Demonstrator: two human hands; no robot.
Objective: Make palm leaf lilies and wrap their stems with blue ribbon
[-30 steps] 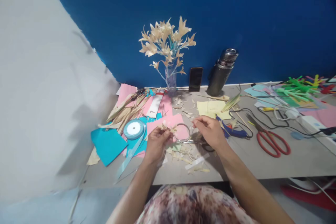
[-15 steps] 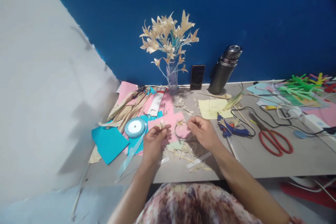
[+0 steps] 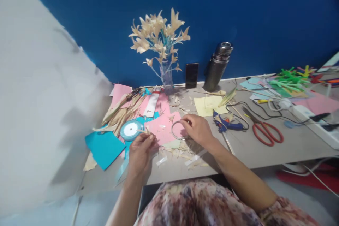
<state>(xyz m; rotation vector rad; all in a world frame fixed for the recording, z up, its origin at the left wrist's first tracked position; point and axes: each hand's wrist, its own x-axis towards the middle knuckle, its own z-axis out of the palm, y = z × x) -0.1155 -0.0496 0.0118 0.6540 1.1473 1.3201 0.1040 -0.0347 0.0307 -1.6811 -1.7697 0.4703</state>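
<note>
My left hand [image 3: 141, 148] is closed, thumb against fingers, on a small pale husk flower [image 3: 146, 132]; its exact shape is blurred. Across a gap to the right, my right hand [image 3: 198, 129] grips a thin metallic ring [image 3: 172, 132] by its right side. The ring is held above pink paper [image 3: 160, 127], and a small pale piece shows near its top edge; I cannot tell if it is attached. Beside my left hand lies a roll of light blue ribbon [image 3: 129, 130]. Pale husk scraps [image 3: 182, 152] are scattered below the ring.
A clear vase [image 3: 166, 77] of pale husk flowers stands at the back, near a phone [image 3: 191, 75] and a thermos [image 3: 217, 69]. To the right are a blue glue gun [image 3: 233, 126], red-handled scissors [image 3: 267, 133], cables and a white power strip [image 3: 315, 123].
My left hand has moved left and away from the ring, with the small flower in its fingers. My right hand keeps its grip on the ring. The view has swung slightly right.
</note>
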